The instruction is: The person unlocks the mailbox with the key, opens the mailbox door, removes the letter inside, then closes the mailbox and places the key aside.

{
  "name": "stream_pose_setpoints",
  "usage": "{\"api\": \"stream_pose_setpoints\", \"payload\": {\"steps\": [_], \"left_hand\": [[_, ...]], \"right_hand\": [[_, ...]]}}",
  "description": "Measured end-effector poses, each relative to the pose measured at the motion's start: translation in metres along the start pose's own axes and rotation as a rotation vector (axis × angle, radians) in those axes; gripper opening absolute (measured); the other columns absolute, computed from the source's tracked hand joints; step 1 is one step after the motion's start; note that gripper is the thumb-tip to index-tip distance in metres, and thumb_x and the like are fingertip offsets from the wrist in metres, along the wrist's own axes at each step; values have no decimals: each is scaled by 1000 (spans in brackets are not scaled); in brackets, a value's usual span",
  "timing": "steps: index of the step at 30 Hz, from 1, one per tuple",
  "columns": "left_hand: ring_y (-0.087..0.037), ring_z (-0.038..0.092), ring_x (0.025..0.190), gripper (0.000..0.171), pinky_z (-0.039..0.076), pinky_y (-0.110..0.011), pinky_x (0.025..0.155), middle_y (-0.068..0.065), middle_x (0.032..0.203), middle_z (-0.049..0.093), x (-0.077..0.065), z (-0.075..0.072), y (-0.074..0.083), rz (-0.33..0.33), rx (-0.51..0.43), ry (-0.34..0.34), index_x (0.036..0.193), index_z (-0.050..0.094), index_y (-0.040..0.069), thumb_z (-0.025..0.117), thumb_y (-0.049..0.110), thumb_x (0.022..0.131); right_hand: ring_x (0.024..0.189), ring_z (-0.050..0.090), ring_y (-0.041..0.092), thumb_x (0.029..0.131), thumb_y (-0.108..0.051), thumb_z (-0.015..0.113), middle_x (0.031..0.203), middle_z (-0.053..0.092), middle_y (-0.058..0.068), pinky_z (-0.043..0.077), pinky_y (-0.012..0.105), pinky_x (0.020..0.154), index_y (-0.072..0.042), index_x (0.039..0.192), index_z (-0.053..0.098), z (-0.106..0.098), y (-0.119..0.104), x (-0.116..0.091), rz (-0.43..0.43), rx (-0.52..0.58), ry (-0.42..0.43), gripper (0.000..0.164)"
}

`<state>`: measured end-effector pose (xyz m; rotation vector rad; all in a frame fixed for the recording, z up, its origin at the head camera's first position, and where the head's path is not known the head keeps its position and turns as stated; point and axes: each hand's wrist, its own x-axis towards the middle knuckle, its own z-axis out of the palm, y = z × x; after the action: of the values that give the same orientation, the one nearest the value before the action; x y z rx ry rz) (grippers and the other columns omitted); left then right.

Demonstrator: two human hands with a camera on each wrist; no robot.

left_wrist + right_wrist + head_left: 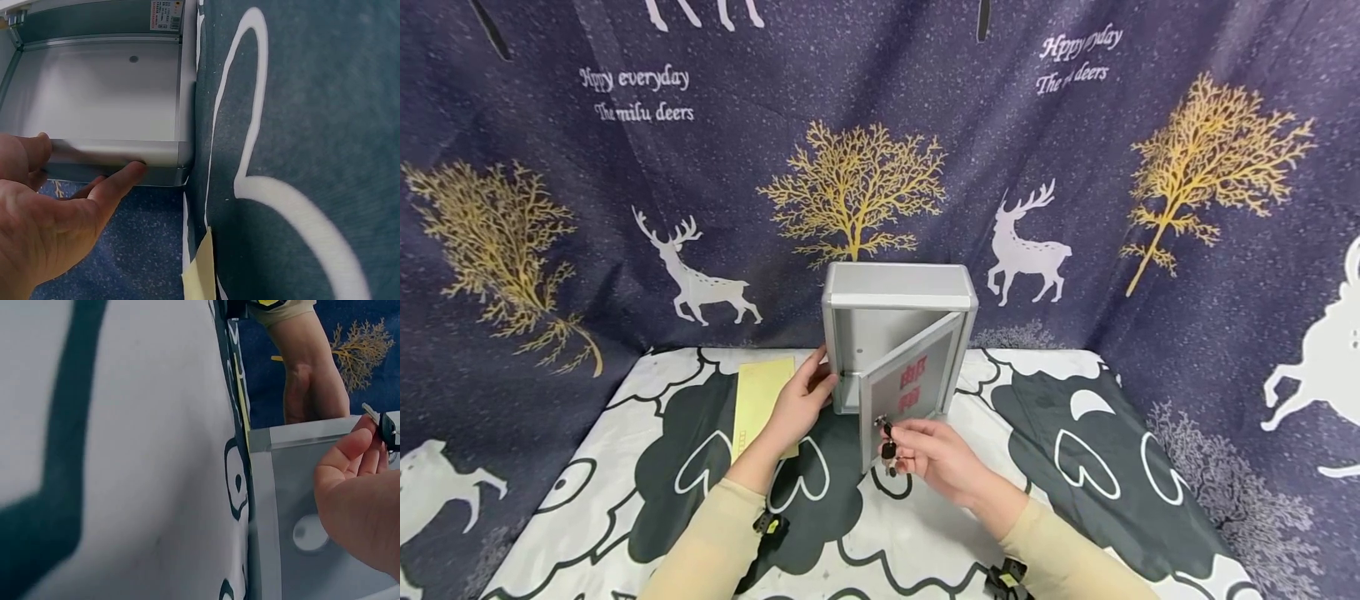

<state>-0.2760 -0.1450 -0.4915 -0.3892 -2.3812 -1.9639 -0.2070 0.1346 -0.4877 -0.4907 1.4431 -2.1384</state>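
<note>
A silver metal mailbox [898,283] stands upright, its front door [917,375] with red characters swung partly open. My left hand [801,398] holds the box by its left side wall, thumb by the front edge and fingers along the outside, as the left wrist view [69,212] shows. At the door's free edge my right hand [936,454] pinches a black-headed key [888,430] at the lock. A second key [889,451] dangles below it on the ring. In the right wrist view, the right hand [356,481] is in front of the door's face.
A yellow envelope [760,392] lies left of the mailbox, partly under the left forearm. The table is covered by a black-and-white patterned cloth [940,525]. A dark blue curtain [880,92] with deer and trees hangs close behind.
</note>
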Motion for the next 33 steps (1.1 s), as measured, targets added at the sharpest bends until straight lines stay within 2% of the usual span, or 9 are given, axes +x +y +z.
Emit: {"api": "stream_pose_setpoints", "payload": {"steps": [5, 12, 17, 22, 26, 33], "left_hand": [[-41, 56, 148, 65, 54, -59, 113, -24, 160, 57, 1, 1, -1, 3, -6, 7, 178, 31, 18, 58, 18, 119], [-41, 59, 145, 65, 56, -58, 111, -25, 158, 59, 0, 0, 0, 8, 12, 19, 178, 32, 15, 59, 18, 118], [-41, 59, 145, 65, 56, -57, 111, -24, 158, 59, 1, 0, -1, 2, 15, 14, 178, 32, 15, 59, 17, 118], [-42, 60, 144, 64, 57, -57, 111, -25, 157, 60, 1, 1, -2, 11, 19, 20, 177, 33, 14, 59, 17, 118], [-41, 61, 143, 64, 57, -57, 110, -25, 156, 61, 1, 1, -4, 12, 20, 25, 177, 34, 15, 59, 18, 118], [-42, 61, 143, 64, 57, -58, 110, -25, 156, 61, 1, 1, -3, 13, 20, 32, 177, 34, 12, 59, 17, 118]], "right_hand": [[85, 69, 7, 115, -14, 59, 106, 80, 1, 57, 23, 74, -6, 123, 70, 6, 1, 6, 4, 2, 56, 16], [82, 65, 5, 114, -16, 62, 105, 78, 1, 55, 23, 73, -2, 124, 67, 13, 5, 17, 10, 22, 117, 18], [80, 62, 6, 113, -16, 63, 103, 77, 0, 55, 22, 72, -5, 121, 69, 18, 9, 24, -8, 35, 160, 15], [83, 67, 7, 113, -17, 64, 105, 77, 0, 56, 22, 71, -8, 119, 72, 23, 11, 31, -27, 24, 211, 14], [86, 69, 8, 113, -18, 65, 105, 78, 1, 57, 23, 73, -3, 123, 72, 26, 13, 35, -38, 10, 241, 20], [91, 71, 10, 113, -21, 67, 108, 78, 1, 57, 25, 75, -1, 127, 71, 28, 13, 42, -50, 18, 249, 25]]}}
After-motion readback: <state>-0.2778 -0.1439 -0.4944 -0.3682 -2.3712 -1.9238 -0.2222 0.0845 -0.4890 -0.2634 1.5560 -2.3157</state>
